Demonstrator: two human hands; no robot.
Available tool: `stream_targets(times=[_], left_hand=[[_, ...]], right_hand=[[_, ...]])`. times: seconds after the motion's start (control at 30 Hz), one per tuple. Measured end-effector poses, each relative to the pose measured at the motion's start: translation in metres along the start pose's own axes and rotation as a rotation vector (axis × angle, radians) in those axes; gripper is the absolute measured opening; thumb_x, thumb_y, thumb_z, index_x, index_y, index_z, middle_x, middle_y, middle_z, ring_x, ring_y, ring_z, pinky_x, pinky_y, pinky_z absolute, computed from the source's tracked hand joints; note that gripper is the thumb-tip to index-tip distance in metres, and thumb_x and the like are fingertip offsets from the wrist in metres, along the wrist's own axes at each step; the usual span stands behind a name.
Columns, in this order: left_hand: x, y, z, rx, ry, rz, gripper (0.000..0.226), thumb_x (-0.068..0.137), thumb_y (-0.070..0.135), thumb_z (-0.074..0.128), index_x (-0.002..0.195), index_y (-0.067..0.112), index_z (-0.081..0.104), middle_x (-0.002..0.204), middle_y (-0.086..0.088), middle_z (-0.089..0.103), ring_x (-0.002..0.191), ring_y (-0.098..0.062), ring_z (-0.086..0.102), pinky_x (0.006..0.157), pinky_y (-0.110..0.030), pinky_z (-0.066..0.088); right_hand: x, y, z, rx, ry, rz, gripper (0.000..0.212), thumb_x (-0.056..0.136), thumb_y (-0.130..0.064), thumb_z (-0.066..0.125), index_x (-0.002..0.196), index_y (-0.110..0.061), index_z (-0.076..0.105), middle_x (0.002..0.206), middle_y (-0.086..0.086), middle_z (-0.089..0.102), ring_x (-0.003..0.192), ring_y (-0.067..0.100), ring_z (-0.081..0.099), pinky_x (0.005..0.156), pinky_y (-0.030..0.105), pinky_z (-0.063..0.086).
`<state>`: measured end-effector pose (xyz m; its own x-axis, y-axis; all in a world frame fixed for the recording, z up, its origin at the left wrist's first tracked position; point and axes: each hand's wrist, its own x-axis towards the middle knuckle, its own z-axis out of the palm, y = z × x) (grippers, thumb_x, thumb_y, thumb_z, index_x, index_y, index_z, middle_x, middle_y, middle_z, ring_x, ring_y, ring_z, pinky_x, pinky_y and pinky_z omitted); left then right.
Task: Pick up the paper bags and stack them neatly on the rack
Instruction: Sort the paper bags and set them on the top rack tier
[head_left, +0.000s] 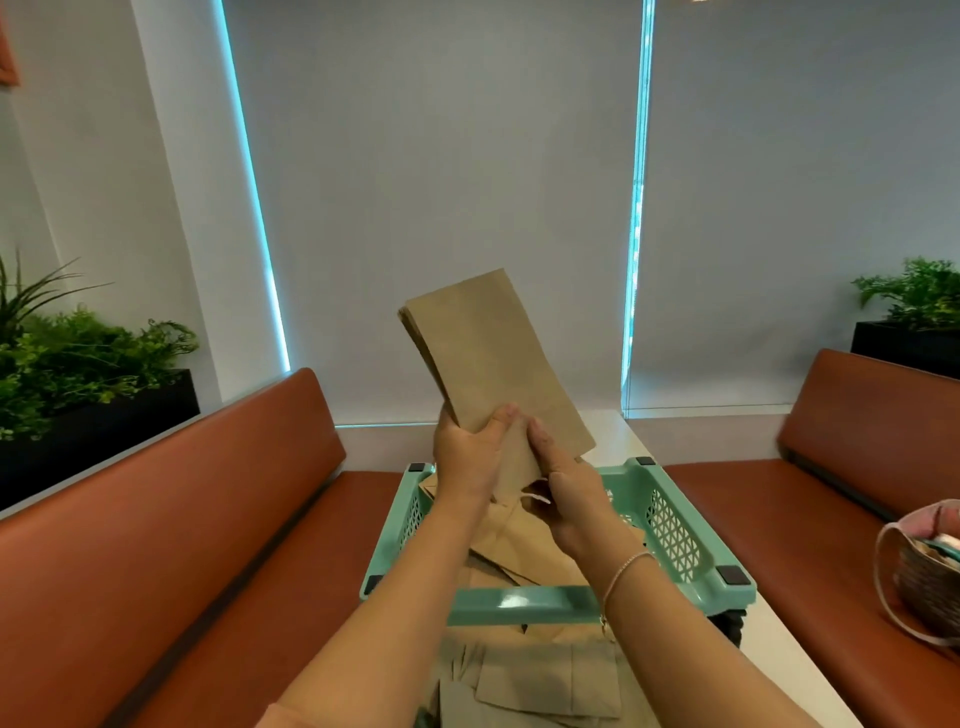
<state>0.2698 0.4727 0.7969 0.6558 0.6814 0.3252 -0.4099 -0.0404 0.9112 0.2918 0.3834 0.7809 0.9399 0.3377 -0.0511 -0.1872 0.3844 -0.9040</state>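
1. Several flat brown paper bags form the held bundle (491, 358), which we see raised above the rack (680, 525), tilted with its top leaning left against the grey blinds (441, 156).
2. Our left hand (470, 452) grips the bundle's lower left edge, thumb curled over the front face and fingers hidden behind it.
3. Our right hand (566, 493) rests its extended index finger and thumb against the bundle's bottom edge; the other fingers are curled, and a small white scrap shows beside them. We cannot tell whether they pinch the paper. A thin bracelet (626, 566) circles that wrist.
4. More paper bags (524, 545) lie loose and overlapping inside the rack, a mint-green plastic tray with latticed side walls and dark corner pads.
5. Another heap of loose bags (535, 680) lies on the white table (789, 654), just in front of the rack's near rim.
6. We find no readable print or label on any bag or on the rack.
7. Orange-brown benches (182, 519) flank the table; a woven basket (930, 577) sits on the right one, and green plants (78, 353) stand in dark planters behind both.
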Motion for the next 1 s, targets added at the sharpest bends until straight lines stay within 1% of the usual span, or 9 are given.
stream_targets(times=[0.07, 0.17, 0.23, 0.33, 0.43, 0.6, 0.77, 0.9, 1.0], left_hand=[[0.012, 0.003, -0.021, 0.006, 0.056, 0.005, 0.04, 0.075, 0.014, 0.078, 0.106, 0.018, 0.053, 0.101, -0.002, 0.064, 0.094, -0.02, 0.063, 0.083, -0.034, 0.053], [0.025, 0.004, -0.049, -0.045, 0.146, -0.044, 0.039, 0.075, 0.007, 0.077, 0.108, 0.009, 0.056, 0.101, -0.007, 0.065, 0.09, -0.022, 0.064, 0.077, -0.03, 0.053], [0.03, 0.003, -0.062, -0.111, 0.204, -0.093, 0.044, 0.075, 0.005, 0.076, 0.115, 0.001, 0.056, 0.106, -0.011, 0.066, 0.09, -0.022, 0.064, 0.08, -0.033, 0.054], [0.032, -0.001, -0.07, -0.158, 0.233, -0.152, 0.043, 0.077, 0.003, 0.074, 0.115, 0.003, 0.054, 0.104, -0.009, 0.064, 0.09, -0.021, 0.062, 0.078, -0.033, 0.052], [0.029, -0.008, -0.071, -0.178, 0.212, -0.186, 0.042, 0.078, 0.002, 0.073, 0.116, 0.003, 0.054, 0.105, -0.011, 0.064, 0.088, -0.023, 0.064, 0.07, -0.03, 0.054], [0.026, -0.018, -0.074, -0.173, 0.201, -0.214, 0.044, 0.077, 0.002, 0.074, 0.117, 0.002, 0.055, 0.109, -0.012, 0.065, 0.094, -0.025, 0.063, 0.075, -0.033, 0.053], [0.025, -0.018, -0.069, -0.156, 0.167, -0.184, 0.038, 0.077, 0.001, 0.073, 0.109, 0.009, 0.055, 0.106, -0.008, 0.064, 0.096, -0.024, 0.063, 0.087, -0.04, 0.052], [0.027, -0.02, -0.07, -0.171, 0.164, -0.184, 0.036, 0.076, -0.001, 0.073, 0.107, 0.009, 0.056, 0.105, -0.01, 0.065, 0.094, -0.026, 0.064, 0.085, -0.041, 0.053], [0.027, -0.02, -0.071, -0.177, 0.166, -0.172, 0.037, 0.077, -0.001, 0.073, 0.109, 0.007, 0.056, 0.103, -0.008, 0.065, 0.089, -0.022, 0.064, 0.079, -0.035, 0.053]], right_hand=[[0.007, 0.003, -0.006, -0.356, 0.06, -0.108, 0.035, 0.086, -0.046, 0.059, 0.097, -0.013, 0.054, 0.089, 0.003, 0.061, 0.071, 0.016, 0.054, 0.06, 0.027, 0.047], [0.021, 0.005, -0.016, -0.717, 0.171, -0.299, 0.032, 0.09, -0.044, 0.054, 0.106, -0.016, 0.054, 0.103, 0.004, 0.063, 0.087, 0.016, 0.057, 0.08, 0.037, 0.053], [0.023, 0.007, -0.014, -1.027, 0.022, -0.302, 0.038, 0.087, -0.037, 0.061, 0.118, -0.017, 0.051, 0.113, 0.004, 0.059, 0.097, 0.017, 0.056, 0.085, 0.031, 0.049], [0.021, 0.024, 0.0, -1.505, -0.278, -0.204, 0.077, 0.074, -0.048, 0.071, 0.137, -0.025, 0.035, 0.135, 0.006, 0.043, 0.123, 0.024, 0.042, 0.102, 0.037, 0.039], [0.019, 0.041, 0.012, -1.773, -0.285, -0.243, 0.096, 0.065, -0.063, 0.07, 0.142, -0.027, 0.026, 0.138, 0.008, 0.036, 0.128, 0.029, 0.033, 0.106, 0.044, 0.033], [0.026, 0.052, 0.016, -1.858, -0.153, -0.304, 0.093, 0.064, -0.065, 0.068, 0.137, -0.022, 0.029, 0.128, 0.009, 0.04, 0.119, 0.029, 0.038, 0.099, 0.043, 0.039], [0.032, 0.045, 0.012, -1.71, -0.076, -0.321, 0.07, 0.075, -0.05, 0.067, 0.131, -0.018, 0.039, 0.123, 0.007, 0.045, 0.116, 0.026, 0.042, 0.095, 0.039, 0.045], [0.033, 0.039, 0.009, -1.625, -0.004, -0.367, 0.049, 0.084, -0.037, 0.061, 0.126, -0.019, 0.042, 0.114, 0.006, 0.054, 0.106, 0.024, 0.052, 0.086, 0.035, 0.049], [0.033, 0.032, 0.009, -1.561, 0.088, -0.399, 0.036, 0.087, -0.028, 0.054, 0.121, -0.018, 0.048, 0.11, 0.006, 0.059, 0.1, 0.024, 0.056, 0.082, 0.035, 0.051]])
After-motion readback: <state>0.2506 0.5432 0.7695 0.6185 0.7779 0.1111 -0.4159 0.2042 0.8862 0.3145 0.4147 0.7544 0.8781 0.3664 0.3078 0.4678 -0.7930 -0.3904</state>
